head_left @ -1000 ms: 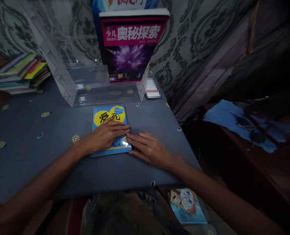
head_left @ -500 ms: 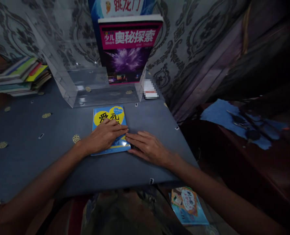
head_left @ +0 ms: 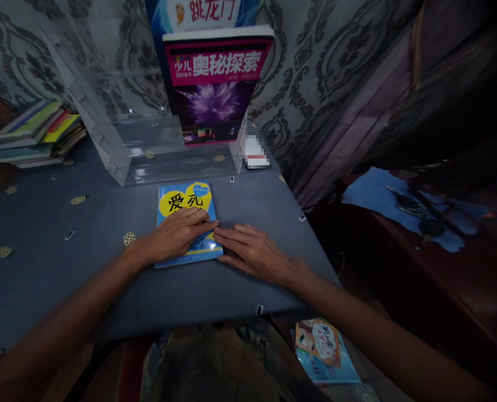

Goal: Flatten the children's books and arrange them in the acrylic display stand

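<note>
Grey table [head_left: 43, 262]: book [head_left: 181, 198] under left fingers [head_left: 198, 220]

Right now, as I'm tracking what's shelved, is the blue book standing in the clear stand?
No, the blue book lies flat on the table in front of the clear stand, under the left hand.

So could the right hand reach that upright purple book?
Probably yes: the right hand rests on the table, with only bare surface and the front lip of the clear holder between it and the purple book.
</note>
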Tool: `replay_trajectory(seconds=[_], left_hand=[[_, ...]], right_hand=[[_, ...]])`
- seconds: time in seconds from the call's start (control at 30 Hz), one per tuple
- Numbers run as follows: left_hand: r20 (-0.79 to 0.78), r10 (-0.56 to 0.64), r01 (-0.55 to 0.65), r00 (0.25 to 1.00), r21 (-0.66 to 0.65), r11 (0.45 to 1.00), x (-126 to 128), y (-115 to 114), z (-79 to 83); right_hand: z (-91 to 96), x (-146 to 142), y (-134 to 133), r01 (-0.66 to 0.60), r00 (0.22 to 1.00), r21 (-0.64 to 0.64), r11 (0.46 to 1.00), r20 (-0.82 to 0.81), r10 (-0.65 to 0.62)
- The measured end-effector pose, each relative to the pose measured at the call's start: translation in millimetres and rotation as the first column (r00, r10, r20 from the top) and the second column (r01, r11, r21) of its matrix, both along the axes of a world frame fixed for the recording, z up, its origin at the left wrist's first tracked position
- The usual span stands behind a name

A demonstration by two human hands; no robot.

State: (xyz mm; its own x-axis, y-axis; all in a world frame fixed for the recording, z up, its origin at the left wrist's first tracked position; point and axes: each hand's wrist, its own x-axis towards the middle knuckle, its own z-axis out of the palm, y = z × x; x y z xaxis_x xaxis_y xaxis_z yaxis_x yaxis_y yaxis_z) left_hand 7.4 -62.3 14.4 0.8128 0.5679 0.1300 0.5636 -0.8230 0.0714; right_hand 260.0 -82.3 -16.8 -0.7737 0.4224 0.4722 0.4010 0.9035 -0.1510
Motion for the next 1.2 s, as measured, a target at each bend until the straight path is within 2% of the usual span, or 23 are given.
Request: replay_trajectory(seconds=[0.37, 0.77, 0.93, 1.2], left_hand=[[-0.011, -0.005, 0.005, 1.000, -0.024, 1.000, -6.3, 0.9, -3.9], [-0.111, 0.023, -0.029, 0.994, -0.050, 0.998, -4.3, -2.9, 4.3], [-0.080, 0.018, -0.023, 0.997, -0.057, 0.998, -5.3, -0.6, -2.1], [-0.043, 0.111, -0.112, 0.993, -0.024, 0.993, -2.1, -7.4, -11.9]], right_hand=[[-2.6, 0.5, 0.7, -0.001, 1.000, 0.010, 1.000, -0.002, 0.001], [-1.4, 1.2, 0.8, -0.011, 1.000, -0.018, 1.000, -0.007, 0.010], [-1.1, 0.6, 0.2, 0.008, 1.000, -0.009, 1.000, -0.002, -0.008], [-1.7, 0.7, 0.0, 0.040, 0.997, 0.010, 0.999, 0.065, -0.040]])
